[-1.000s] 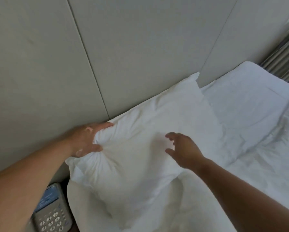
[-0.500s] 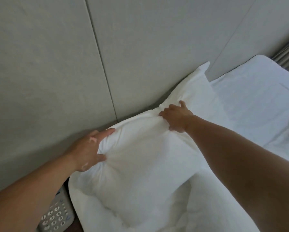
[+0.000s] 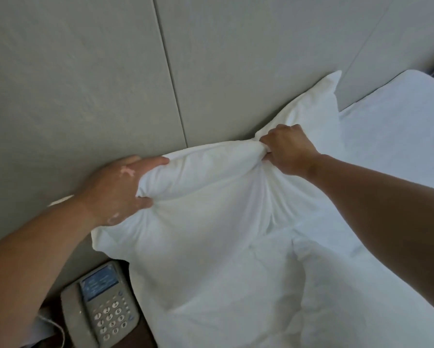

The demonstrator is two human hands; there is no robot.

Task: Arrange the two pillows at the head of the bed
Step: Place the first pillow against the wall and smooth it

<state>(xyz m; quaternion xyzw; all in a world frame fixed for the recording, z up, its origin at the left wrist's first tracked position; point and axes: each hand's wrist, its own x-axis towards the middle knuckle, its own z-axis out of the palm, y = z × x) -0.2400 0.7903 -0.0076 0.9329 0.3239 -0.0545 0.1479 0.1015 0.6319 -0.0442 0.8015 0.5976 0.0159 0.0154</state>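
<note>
While bunching the pillow (image 3: 211,197) at the grey headboard (image 3: 85,84), left hand (image 3: 115,189) clamped on its near corner, thumb below, fingers over. Right hand (image 3: 287,149) fisted tight on a gathered fold of the top edge. Lay on the bed (image 3: 399,126), far corner against the headboard. Phone (image 3: 100,307) just beside, lower left.

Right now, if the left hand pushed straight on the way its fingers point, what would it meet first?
The left hand, gripping the pillow, points along the grey headboard panel toward the right hand; probably bunched pillow first, though depth is unclear.
</note>
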